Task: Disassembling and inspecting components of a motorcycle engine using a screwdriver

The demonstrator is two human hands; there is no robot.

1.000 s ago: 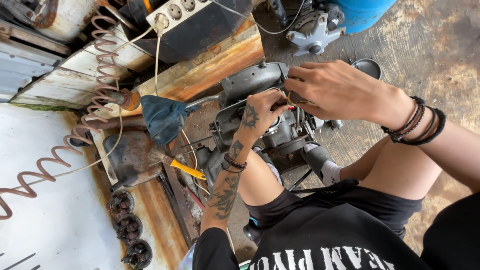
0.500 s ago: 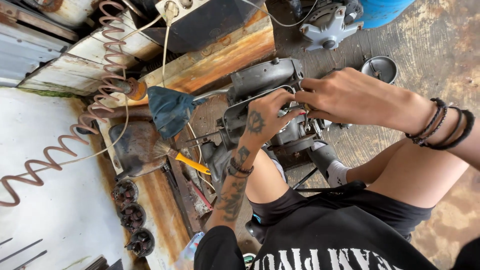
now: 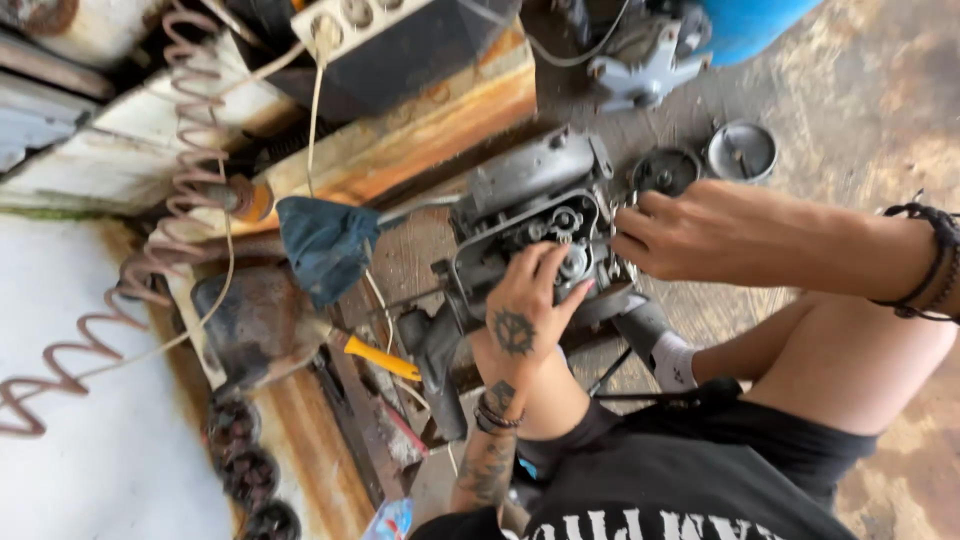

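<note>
At the far left a coiled hose [image 3: 130, 290] runs down over the white floor, and three dark round parts [image 3: 240, 465] lie in a row near the bottom edge. Just right of them sits a rusty tray [image 3: 255, 320]; what lies in it is too dark to tell, but a yellow-handled tool [image 3: 375, 357] sticks out past its right rim. Above it a blue rag [image 3: 325, 245] is draped by a wooden beam [image 3: 420, 135], and a socket box [image 3: 400, 40] stands at the top.

In the middle is the grey engine [image 3: 530, 215], its side open so that small gears show inside the housing. The left hand [image 3: 525, 310], tattooed on the back, rests on the lower front of the engine, fingers curled and pressed against the gear area. The right hand [image 3: 700, 235] comes in from the right, fingertips drawn together in a pinch at the engine's right edge; what they pinch is too small to tell.

Beyond the engine two round lids [image 3: 705, 160] lie on the concrete, hollow side up, a small fitting in each. A blue drum [image 3: 745, 25] stands at the top right.
</note>
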